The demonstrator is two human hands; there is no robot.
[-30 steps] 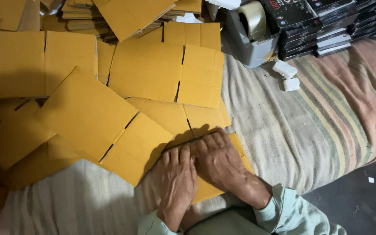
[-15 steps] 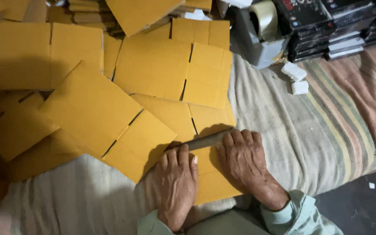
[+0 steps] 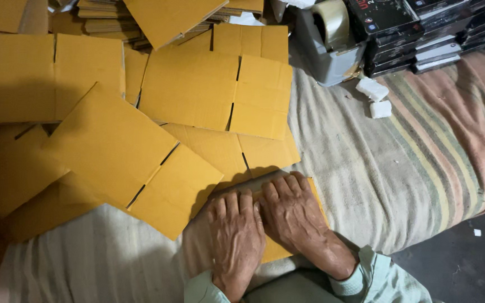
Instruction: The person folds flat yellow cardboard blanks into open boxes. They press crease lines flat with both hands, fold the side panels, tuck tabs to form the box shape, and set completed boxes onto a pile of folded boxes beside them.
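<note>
My left hand point(image 3: 236, 238) and my right hand point(image 3: 294, 217) lie flat, side by side, palms down on a yellow cardboard sheet point(image 3: 274, 253) near the bottom middle. The fingers are stretched out and close together. Their tips rest along the sheet's folded-over far edge point(image 3: 228, 189), which shows a pale grey underside. Most of this sheet is hidden under the hands. It lies on a striped cloth point(image 3: 366, 168). Neither hand grips anything.
Many flat yellow cardboard blanks point(image 3: 113, 146) with slits overlap across the left and centre. More are stacked at the top point(image 3: 169, 17). A grey tape dispenser point(image 3: 329, 45), dark flat boxes point(image 3: 411, 33) and two white foam bits point(image 3: 374, 95) sit top right. Dark floor point(image 3: 467, 252) lies bottom right.
My right hand, which had slid right along the folded edge half a second ago, has come back beside the left hand. The left hand has stayed pressed on the sheet.
</note>
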